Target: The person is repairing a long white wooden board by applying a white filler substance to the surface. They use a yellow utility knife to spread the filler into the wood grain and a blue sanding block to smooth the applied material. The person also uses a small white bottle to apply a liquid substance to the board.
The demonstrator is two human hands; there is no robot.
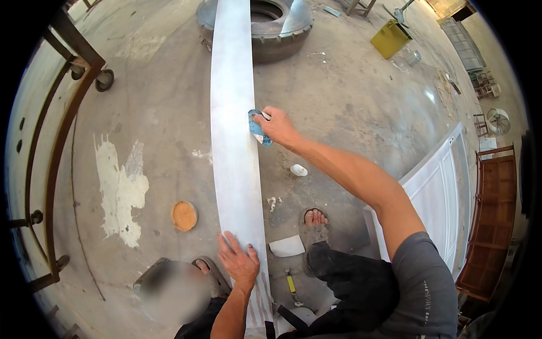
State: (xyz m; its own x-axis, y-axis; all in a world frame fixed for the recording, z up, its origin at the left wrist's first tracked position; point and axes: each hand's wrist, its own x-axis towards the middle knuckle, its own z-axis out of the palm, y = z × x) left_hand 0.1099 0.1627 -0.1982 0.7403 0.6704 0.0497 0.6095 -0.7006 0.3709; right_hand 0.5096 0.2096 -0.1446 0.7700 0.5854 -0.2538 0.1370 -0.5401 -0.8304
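Observation:
A long white-painted board (234, 85) runs from near my body away across the floor, its far end over a big tire (282, 45). My right hand (276, 125) is closed on a blue sheet of sandpaper (259, 131), which is folded over the board's right edge around mid-length. Its underside is hidden. Nearer to me, my left hand (239, 261) lies with fingers spread on the board's surface, toward its left edge, and holds nothing.
Left of the board sits a round container of orange-brown paste (184, 216). To the right lie a white bottle (298, 170), a white sheet (287, 246) and a yellow-handled tool (291, 283). A white panelled door (432, 198) leans at right; a wheeled metal frame (53, 169) stands left.

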